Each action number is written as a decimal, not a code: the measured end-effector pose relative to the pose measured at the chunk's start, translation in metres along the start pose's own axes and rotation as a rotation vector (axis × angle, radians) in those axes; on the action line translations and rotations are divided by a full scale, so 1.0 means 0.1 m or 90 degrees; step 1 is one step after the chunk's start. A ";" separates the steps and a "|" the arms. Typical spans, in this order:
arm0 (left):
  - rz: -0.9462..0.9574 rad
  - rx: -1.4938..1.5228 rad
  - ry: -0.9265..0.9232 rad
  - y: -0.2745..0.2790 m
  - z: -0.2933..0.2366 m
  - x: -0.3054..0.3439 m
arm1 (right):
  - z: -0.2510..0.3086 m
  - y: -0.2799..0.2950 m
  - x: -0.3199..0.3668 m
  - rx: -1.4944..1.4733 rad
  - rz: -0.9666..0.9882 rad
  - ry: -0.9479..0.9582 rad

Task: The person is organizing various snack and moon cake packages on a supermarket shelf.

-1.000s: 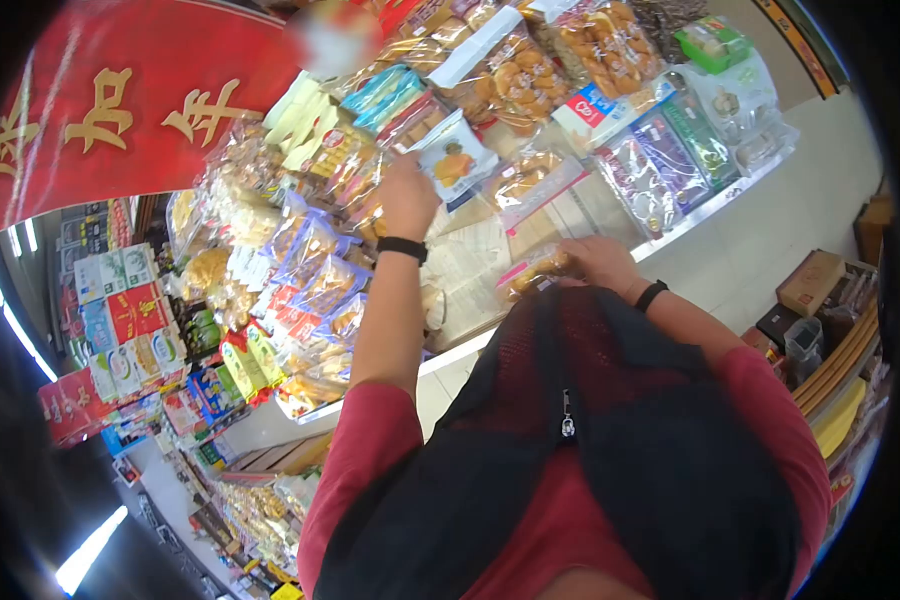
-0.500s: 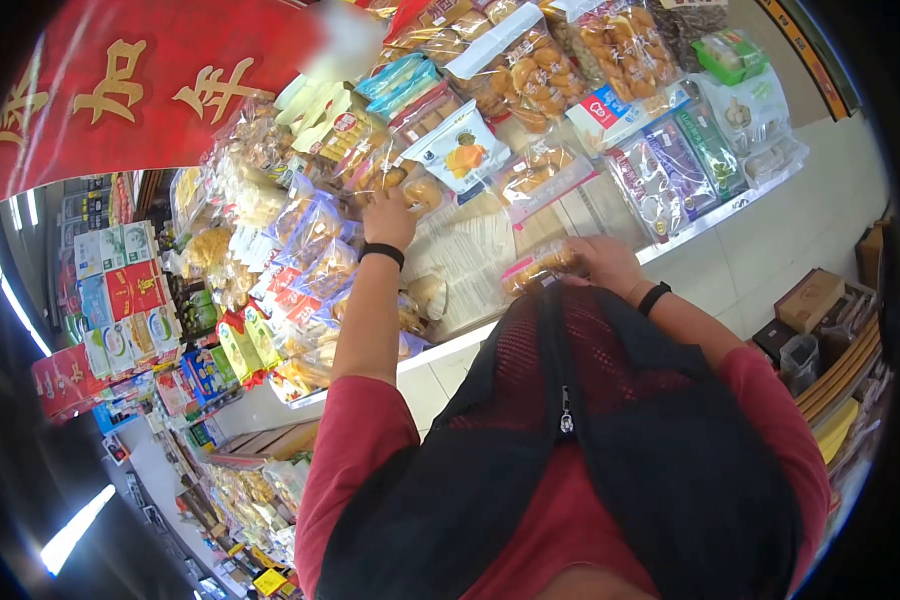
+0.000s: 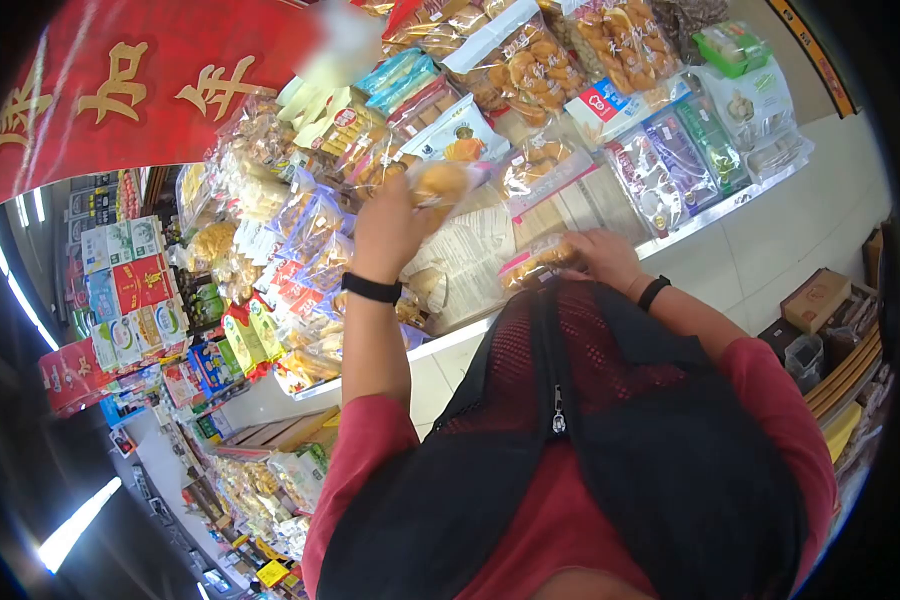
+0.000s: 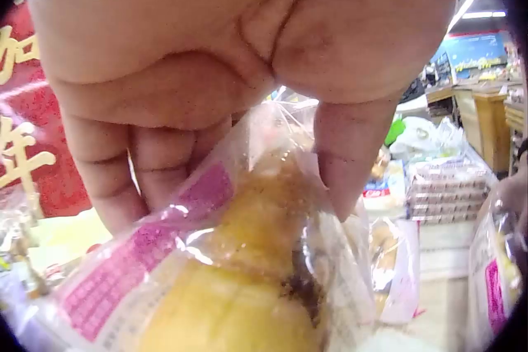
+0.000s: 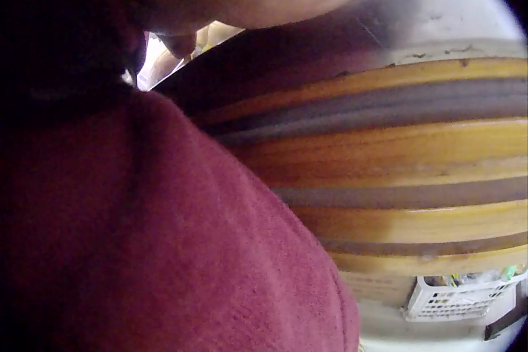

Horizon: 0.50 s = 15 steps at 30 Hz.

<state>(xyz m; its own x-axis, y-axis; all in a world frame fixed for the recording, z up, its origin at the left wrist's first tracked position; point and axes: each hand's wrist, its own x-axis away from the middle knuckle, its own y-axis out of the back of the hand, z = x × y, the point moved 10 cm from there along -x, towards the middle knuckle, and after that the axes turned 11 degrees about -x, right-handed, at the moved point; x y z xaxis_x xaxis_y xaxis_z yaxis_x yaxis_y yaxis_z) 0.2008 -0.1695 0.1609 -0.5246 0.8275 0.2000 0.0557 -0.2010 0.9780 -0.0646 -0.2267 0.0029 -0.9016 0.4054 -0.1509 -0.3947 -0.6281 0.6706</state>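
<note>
In the head view my left hand [image 3: 383,228] holds a clear bag of golden pastry [image 3: 442,184] over the display counter, beside a white snack pouch [image 3: 465,140]. The left wrist view shows the thumb and fingers on either side of the bag's gathered top, with a pink printed label [image 4: 124,269] along one side. My right hand [image 3: 607,258] grips the end of a second clear pack of pastry [image 3: 536,262] with a pink strip, close in front of the chest at the counter's near edge. The right wrist view shows mostly a red sleeve [image 5: 181,228]; that pack is largely hidden there.
Printed paper [image 3: 465,245] covers the counter between the hands. Another pink-edged pastry pack [image 3: 545,170] lies beyond it. Purple-edged bags [image 3: 320,230] crowd the left; flat purple and green packs [image 3: 675,150] lie right. Wooden slats [image 5: 396,154] stand beside the right arm.
My left hand went from the white pouch down to the bagged pastry, gripped it and drew it off the pile. The right hand stays in place with its pack.
</note>
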 end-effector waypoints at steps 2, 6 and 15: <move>0.098 0.081 -0.132 -0.12 -0.42 -0.18 | -0.03 -0.03 0.01 0.000 0.011 -0.012; 0.220 0.187 -0.241 -0.55 -1.01 -0.66 | -0.05 -0.03 0.01 -0.004 0.006 -0.008; 0.113 0.174 -0.300 -0.79 -1.25 -1.00 | -0.01 0.01 0.03 0.000 0.008 -0.026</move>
<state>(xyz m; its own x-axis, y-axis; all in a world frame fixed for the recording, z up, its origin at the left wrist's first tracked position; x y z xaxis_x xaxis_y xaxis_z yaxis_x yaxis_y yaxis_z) 0.1428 -0.3024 0.0562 -0.0552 0.9504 0.3061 0.3594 -0.2671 0.8942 -0.0673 -0.2268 0.0022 -0.8983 0.4247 -0.1122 -0.3835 -0.6336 0.6720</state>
